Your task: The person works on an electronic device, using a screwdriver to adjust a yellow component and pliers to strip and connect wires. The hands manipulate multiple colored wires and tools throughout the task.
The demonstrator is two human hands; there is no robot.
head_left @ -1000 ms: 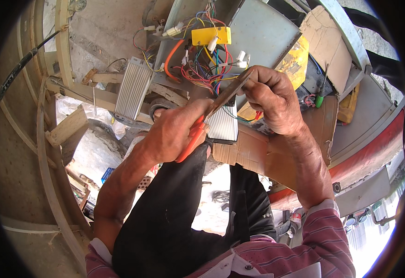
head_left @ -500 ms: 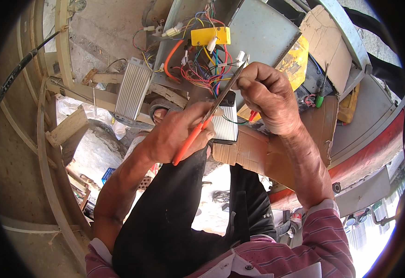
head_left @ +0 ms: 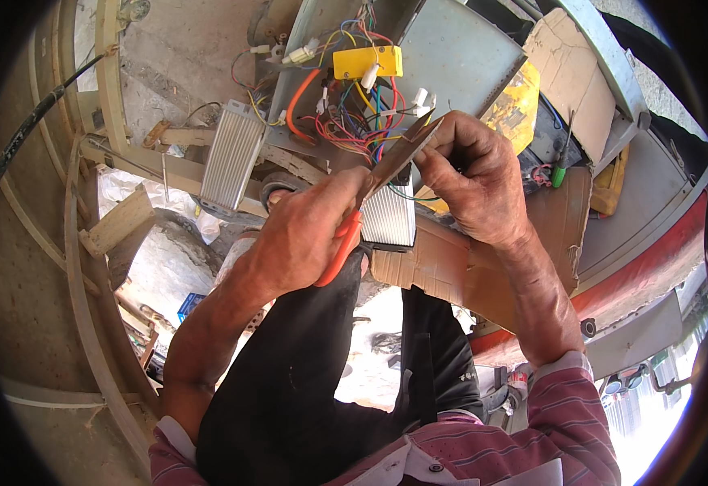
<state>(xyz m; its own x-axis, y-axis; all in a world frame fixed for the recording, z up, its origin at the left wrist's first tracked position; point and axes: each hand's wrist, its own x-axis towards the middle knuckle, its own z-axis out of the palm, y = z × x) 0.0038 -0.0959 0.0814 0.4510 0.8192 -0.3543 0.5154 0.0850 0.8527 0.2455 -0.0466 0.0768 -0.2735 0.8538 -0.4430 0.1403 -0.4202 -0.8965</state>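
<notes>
The left hand (head_left: 301,231) grips a pair of scissors (head_left: 339,253) by the orange handles, fingers wrapped round them, with the blades slanting up and to the right. The scissors are held in the air, above the left part of the cardboard (head_left: 431,263). The right hand (head_left: 477,178) is at the blade tips, its fingers curled in; I cannot tell whether they are closed on anything there. Below the blades, at the cardboard's upper left edge, is a ribbed silver box (head_left: 391,217), partly hidden by the hands. A thin green wire (head_left: 410,197) runs from beside it toward the right hand. Farther up, a yellow box (head_left: 358,63) and a tangle of coloured wires (head_left: 354,134) lie toward the left edge of the grey metal panel (head_left: 455,57). A second ribbed box (head_left: 234,154) leans left of the wires.
</notes>
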